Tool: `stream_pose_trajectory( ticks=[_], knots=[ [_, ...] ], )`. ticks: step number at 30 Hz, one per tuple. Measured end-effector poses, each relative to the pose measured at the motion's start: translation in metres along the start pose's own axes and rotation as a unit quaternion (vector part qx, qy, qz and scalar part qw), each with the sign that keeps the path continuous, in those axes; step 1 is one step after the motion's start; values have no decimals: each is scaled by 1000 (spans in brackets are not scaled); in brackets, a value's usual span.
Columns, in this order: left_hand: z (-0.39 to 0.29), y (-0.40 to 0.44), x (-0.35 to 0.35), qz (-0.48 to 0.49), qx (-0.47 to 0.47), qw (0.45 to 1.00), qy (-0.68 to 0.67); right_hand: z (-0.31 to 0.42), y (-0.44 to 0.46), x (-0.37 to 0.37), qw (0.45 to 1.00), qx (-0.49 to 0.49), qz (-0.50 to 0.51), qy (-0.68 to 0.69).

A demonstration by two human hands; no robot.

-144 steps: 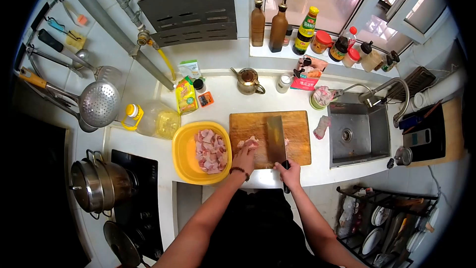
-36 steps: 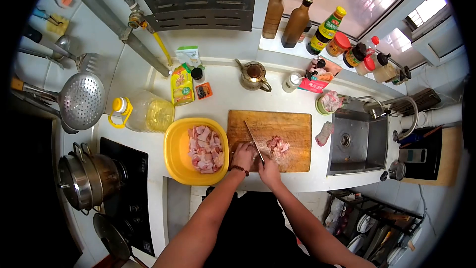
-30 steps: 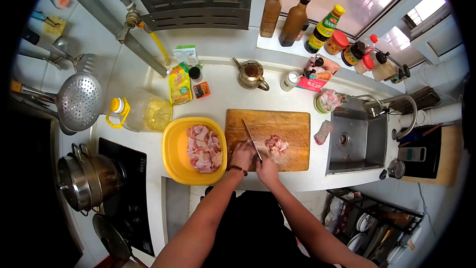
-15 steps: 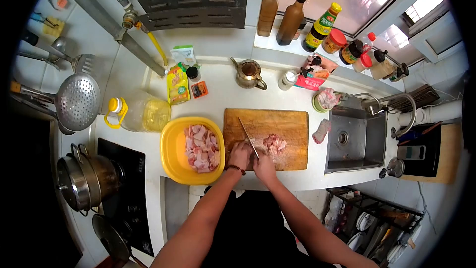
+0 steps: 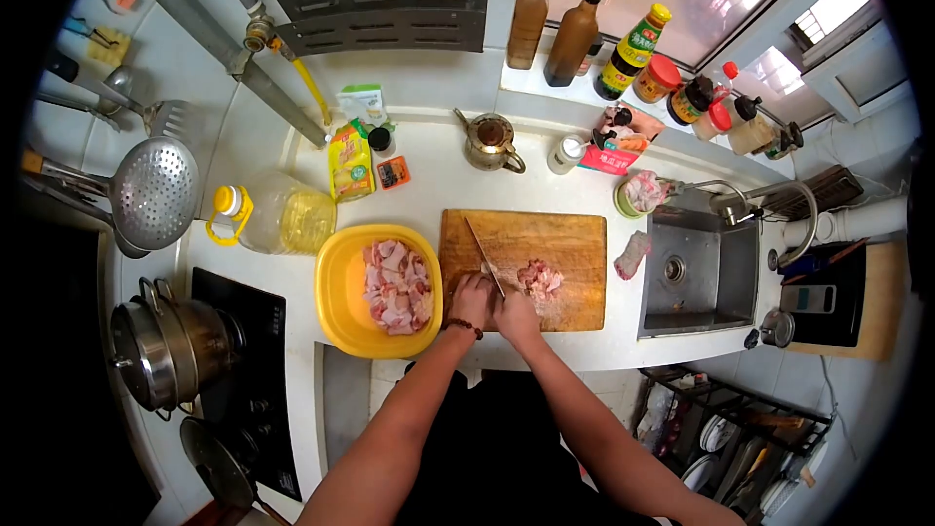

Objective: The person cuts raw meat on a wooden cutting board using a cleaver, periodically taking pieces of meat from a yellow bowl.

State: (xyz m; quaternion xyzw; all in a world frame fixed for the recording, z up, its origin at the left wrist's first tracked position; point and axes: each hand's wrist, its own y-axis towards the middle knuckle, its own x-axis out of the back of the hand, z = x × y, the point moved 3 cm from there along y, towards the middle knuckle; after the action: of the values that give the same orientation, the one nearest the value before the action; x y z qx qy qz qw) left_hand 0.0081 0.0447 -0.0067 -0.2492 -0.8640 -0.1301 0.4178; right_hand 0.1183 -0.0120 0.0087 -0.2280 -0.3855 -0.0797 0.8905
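Observation:
My right hand (image 5: 516, 315) is closed round the handle of a kitchen knife (image 5: 482, 251), its blade slanting up and left over the wooden cutting board (image 5: 575, 234). Close beside it on the left, my left hand (image 5: 471, 300), with a beaded bracelet on the wrist, has curled fingers pressed down on a piece of raw meat at the blade; most of that piece is hidden. Small chopped meat pieces (image 5: 541, 279) lie in a heap right of the knife. Left of the board, a yellow basin (image 5: 336, 287) holds larger raw chicken pieces (image 5: 397, 287).
An oil jug (image 5: 292, 219), a small teapot (image 5: 490, 143) and seasoning packets (image 5: 351, 161) stand behind. The sink (image 5: 687, 297) is at the right, with a pinkish cloth or sponge (image 5: 632, 255) beside it. A steel pot (image 5: 161, 351) sits on the stove at the left.
The knife and right hand have shifted slightly left and away from me, closer to the left hand. The chopped heap looks the same.

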Motion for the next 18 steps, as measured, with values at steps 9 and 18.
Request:
stream_pose_trajectory(
  ticks=[9,18],
  knots=[
    [7,0,-10,14,-11,1000,-2,2,-4,4,999,-35,20,-31],
    [1,-1,1,16,-1,1000,22,-4,-39,16,1000,6,-8,1]
  ],
)
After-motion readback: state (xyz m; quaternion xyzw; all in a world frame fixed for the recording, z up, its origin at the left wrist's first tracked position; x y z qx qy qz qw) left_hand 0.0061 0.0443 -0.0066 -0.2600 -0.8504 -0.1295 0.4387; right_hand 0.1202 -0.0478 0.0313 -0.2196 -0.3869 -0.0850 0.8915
